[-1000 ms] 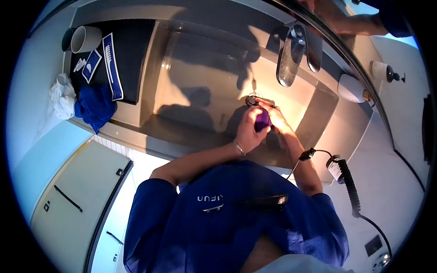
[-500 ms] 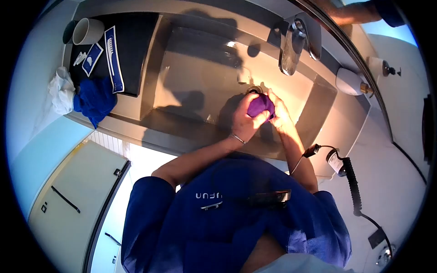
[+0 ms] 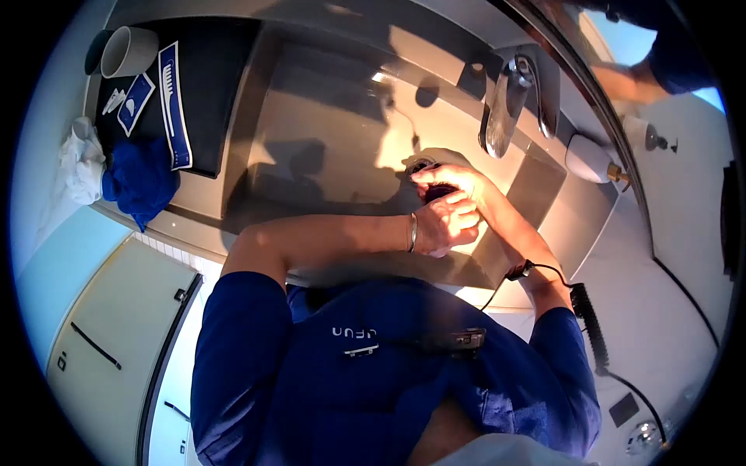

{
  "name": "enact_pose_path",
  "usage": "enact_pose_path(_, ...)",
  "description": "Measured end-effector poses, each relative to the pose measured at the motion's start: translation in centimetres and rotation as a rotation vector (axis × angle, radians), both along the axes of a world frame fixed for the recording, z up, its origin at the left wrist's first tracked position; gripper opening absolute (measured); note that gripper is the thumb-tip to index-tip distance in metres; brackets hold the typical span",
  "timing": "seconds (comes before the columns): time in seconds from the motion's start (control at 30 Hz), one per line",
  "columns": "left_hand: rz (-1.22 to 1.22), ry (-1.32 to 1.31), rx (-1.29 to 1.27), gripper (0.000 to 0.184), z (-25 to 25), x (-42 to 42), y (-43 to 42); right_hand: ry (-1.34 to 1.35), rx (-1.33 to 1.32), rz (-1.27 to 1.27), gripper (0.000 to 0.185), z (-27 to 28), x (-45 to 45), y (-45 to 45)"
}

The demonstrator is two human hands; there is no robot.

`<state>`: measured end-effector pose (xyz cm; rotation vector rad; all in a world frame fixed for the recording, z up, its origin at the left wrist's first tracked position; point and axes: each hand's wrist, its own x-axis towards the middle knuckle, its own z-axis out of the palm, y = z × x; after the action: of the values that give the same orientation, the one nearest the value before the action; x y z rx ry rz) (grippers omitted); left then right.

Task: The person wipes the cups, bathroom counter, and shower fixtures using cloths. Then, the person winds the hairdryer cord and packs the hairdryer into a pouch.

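Note:
Over the sink basin (image 3: 311,101), both hands are at a small dark purple cloth (image 3: 440,190), bunched up and mostly covered by fingers. My right hand (image 3: 458,180) lies across its far side, fingers closed over it. Nearer my body, my left hand (image 3: 448,225) has its fingers curled in against the cloth; a metal bracelet (image 3: 413,233) circles that wrist. Just beyond my right fingertips is the round drain (image 3: 420,165). The chrome faucet (image 3: 505,109) stands at the back right of the basin.
A black tray (image 3: 214,93) on the left holds a grey cup (image 3: 129,53) and a comb packet (image 3: 174,105). A blue cloth (image 3: 144,180) and a white cloth (image 3: 83,163) lie beside it. A soap dispenser (image 3: 590,159) and coiled black cord (image 3: 592,326) are on the right.
My left hand has turned and come back toward my body, its elbow swinging outward. My right hand now covers more of the purple cloth. The view has shifted slightly.

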<state>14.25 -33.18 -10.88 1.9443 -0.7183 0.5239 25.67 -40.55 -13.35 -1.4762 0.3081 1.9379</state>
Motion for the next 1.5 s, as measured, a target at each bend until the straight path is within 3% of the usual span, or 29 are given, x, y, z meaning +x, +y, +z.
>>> enact_pose_path(0.03, 0.018, -0.07, 0.038, 0.028, -0.4, 0.1, 0.3, -0.004, -0.006, 0.009, 0.028, 0.2, 0.3, 0.7)
enact_pose_path(0.1, -0.092, -0.017, 0.079, 0.026, -1.4, 0.4, 0.3, -0.243, 0.128, 0.491, 0.031, 0.5, 1.3, 2.3)
enact_pose_path(0.13, -0.104, 0.004, 0.184, 0.024, -1.9, 0.4, 0.0, -0.21, 0.132, 0.538, 0.033, -0.2, 1.1, 2.9)
enact_pose_path(0.17, -0.095, 0.007, 0.18, 0.024, -2.3, 0.2, -0.3, -0.36, 0.133, 0.696, 0.033, -0.3, 0.9, 3.2)
enact_pose_path(0.27, -0.079, 0.123, 0.27, 0.02, -3.3, -0.3, -1.1, -0.396, 0.163, 0.658, 0.03, -1.6, 0.2, 3.3)
enact_pose_path(0.33, -0.079, 0.168, 0.365, 0.02, -3.0, -0.4, -1.7, -0.593, -0.133, 0.867, 0.026, -1.0, -0.7, 4.3)
enact_pose_path(0.43, -0.117, 0.287, 0.491, 0.025, -3.0, -0.3, -4.0, -0.678, -0.283, 0.841, 0.023, 0.4, -2.0, 4.6)
enact_pose_path(0.53, -0.276, 0.506, 0.58, 0.028, -2.5, 0.9, -5.2, -0.772, -0.136, 0.911, 0.03, -3.9, -2.6, 1.7)
enact_pose_path(0.7, -0.328, 0.626, 0.501, 0.034, 0.0, 1.3, -3.7, -0.944, -0.069, 0.996, 0.034, -2.2, -2.7, 2.2)
enact_pose_path(0.8, -0.365, 0.882, 0.498, 0.038, -0.6, 1.3, -4.8, -0.972, -0.128, 1.024, 0.033, -3.2, -3.5, 1.8)
enact_pose_path(0.97, -0.286, 0.826, 0.493, 0.04, -3.6, 0.3, -7.2, -1.131, -0.072, 1.015, 0.025, -4.6, -4.2, 1.4)
enact_pose_path(1.07, -0.25, 0.767, 0.484, 0.04, -3.4, -0.3, -6.9, -0.963, -0.176, 1.063, 0.03, -7.5, -3.4, 1.0)
enact_pose_path(1.27, -0.196, 0.546, 0.444, 0.041, -5.1, -1.2, -7.3, -0.933, -0.104, 1.115, 0.035, -1.9, -4.0, 2.7)
enact_pose_path(1.33, -0.187, 0.401, 0.432, 0.042, -3.7, -1.6, -5.8, -0.905, -0.084, 1.047, 0.038, 3.6, -3.7, 3.9)
enact_pose_path(1.37, -0.215, 0.376, 0.49, 0.043, -0.3, -1.9, -3.6, -0.897, -0.205, 0.884, 0.054, 7.1, -3.6, 4.5)
enact_pose_path(1.43, -0.302, 0.305, 0.631, 0.046, 6.0, -2.8, 0.8, -0.604, -0.262, 0.509, 0.071, 6.6, -2.2, 1.8)
enact_pose_path(1.47, -0.123, 0.201, 0.444, 0.052, 6.4, -4.0, 2.2, -0.397, -0.061, 0.325, 0.068, 5.8, -1.4, -0.3)
enact_pose_path(1.5, 0.049, 0.102, 0.252, 0.058, 6.6, -5.4, 3.4, -0.313, 0.191, 0.083, 0.053, 6.2, -1.2, -2.9)
